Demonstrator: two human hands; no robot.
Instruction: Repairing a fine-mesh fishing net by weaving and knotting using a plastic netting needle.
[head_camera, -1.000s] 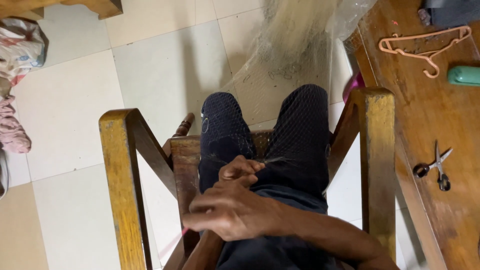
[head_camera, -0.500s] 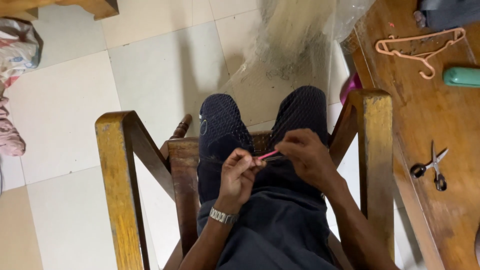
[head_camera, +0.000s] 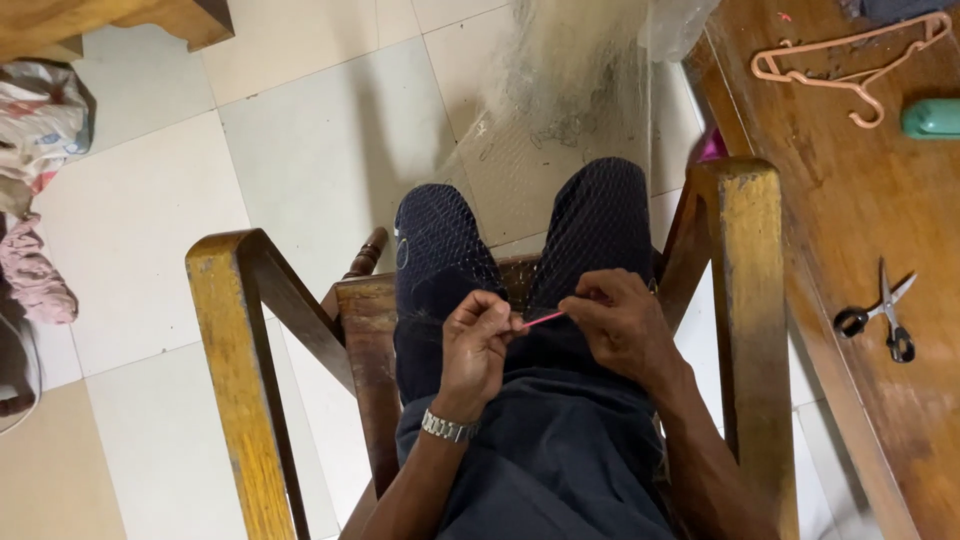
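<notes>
Pink tool: a thin pink plastic stick (head_camera: 543, 319), like a netting needle, lies nearly level over the person's lap, between the two hands, pinched at both ends.
Left hand: the left hand (head_camera: 478, 345) is curled, its thumb and forefinger closed on the stick's left end; a silver metal wristwatch (head_camera: 448, 427) sits on the wrist.
Right hand: the right hand (head_camera: 622, 325) is closed on the stick's right end, fingers bent inward and resting on the thigh.
Net: a fine, pale, see-through fishing net (head_camera: 575, 110) drapes over both knees and runs up across the floor to a bunched heap at the top of the view; whether the stick carries any thread is too fine to tell.
Legs: dark blue trousers (head_camera: 545, 450) cover the lap under the net.
Chair: a worn wooden armchair with yellowish arms (head_camera: 240, 380) frames the lap on both sides.
Floor: pale square floor tiles (head_camera: 330, 140) lie beneath the chair.
Table: a brown wooden table (head_camera: 850, 200) stands to the right, just beside the chair arm.
On the table: black-handled metal scissors (head_camera: 882, 317), a pink plastic clothes hanger (head_camera: 850, 70) and a green rounded plastic object (head_camera: 932, 118), all well apart from the hands.
Left edge: crumpled pinkish cloths (head_camera: 35, 270) lie on the floor.
</notes>
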